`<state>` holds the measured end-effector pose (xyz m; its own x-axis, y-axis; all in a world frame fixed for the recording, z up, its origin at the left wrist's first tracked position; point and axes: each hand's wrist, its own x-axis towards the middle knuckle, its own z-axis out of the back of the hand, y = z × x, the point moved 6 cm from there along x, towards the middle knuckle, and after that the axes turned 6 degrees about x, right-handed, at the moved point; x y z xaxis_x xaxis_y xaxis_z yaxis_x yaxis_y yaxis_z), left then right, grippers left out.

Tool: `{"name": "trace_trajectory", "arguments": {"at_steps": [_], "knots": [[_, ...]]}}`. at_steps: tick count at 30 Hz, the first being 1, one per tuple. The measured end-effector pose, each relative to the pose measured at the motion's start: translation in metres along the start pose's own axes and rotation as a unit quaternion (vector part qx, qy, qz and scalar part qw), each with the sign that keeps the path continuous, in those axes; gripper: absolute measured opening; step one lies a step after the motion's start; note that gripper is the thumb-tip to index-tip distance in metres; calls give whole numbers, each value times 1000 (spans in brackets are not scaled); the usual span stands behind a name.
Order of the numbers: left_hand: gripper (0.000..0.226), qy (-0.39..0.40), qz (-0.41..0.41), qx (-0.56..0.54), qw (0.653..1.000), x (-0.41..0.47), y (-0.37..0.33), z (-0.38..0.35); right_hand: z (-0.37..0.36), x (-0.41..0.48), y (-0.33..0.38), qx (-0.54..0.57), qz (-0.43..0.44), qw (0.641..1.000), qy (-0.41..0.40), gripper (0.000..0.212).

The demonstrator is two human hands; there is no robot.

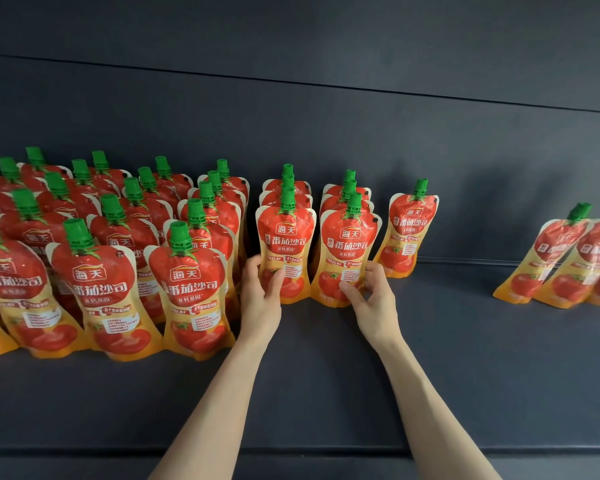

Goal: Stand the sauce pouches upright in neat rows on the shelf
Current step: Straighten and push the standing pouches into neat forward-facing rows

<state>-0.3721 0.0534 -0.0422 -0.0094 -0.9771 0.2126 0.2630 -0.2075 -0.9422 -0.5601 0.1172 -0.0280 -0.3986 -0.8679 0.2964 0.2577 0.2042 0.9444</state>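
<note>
Red and orange tomato sauce pouches with green caps stand upright on a dark shelf point(326, 375). Several full rows point(118, 254) fill the left side. My left hand point(262, 296) grips the lower left edge of the front pouch point(286, 244) of a short row of three. My right hand point(371, 296) holds the lower right edge of the front pouch point(349, 251) in the neighbouring row of three. A single pouch point(407, 230) stands upright just right of those, against the back wall.
At the far right, a few pouches point(568, 265) lean to the right, partly cut off by the frame edge. Bare shelf lies between them and the single pouch. The shelf's front lip point(291, 452) runs below my forearms.
</note>
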Motion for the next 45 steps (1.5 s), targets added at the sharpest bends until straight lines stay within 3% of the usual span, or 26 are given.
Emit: {"name": "trace_trajectory", "arguments": {"at_steps": [10, 20, 25, 29, 33, 37, 41, 45], "knots": [[33, 8, 0, 12, 1000, -1, -2, 3, -1, -1, 1, -9, 0, 1000, 10, 30], [45, -18, -9, 75, 997, -12, -11, 6, -1, -5, 4, -32, -13, 999, -2, 38], [54, -44, -25, 119, 992, -32, -22, 9, 16, -12, 8, -107, 2, 993, -45, 46], [41, -70, -84, 107, 988, -57, -37, 3, 38, -25, 17, -143, 29, 986, -75, 33], [30, -31, -137, 94, 986, -73, -56, -31, 68, -30, 26, -142, 39, 984, -105, 16], [27, 18, -159, 51, 986, -80, -80, -81, 109, -27, 29, -149, 49, 977, -143, 13], [36, 42, -132, 36, 990, -74, -91, -138, 160, -15, 21, -132, 45, 973, -183, 13], [52, -10, -81, 30, 996, -51, -97, -183, 209, 3, 8, -142, 60, 969, -194, 17]]}}
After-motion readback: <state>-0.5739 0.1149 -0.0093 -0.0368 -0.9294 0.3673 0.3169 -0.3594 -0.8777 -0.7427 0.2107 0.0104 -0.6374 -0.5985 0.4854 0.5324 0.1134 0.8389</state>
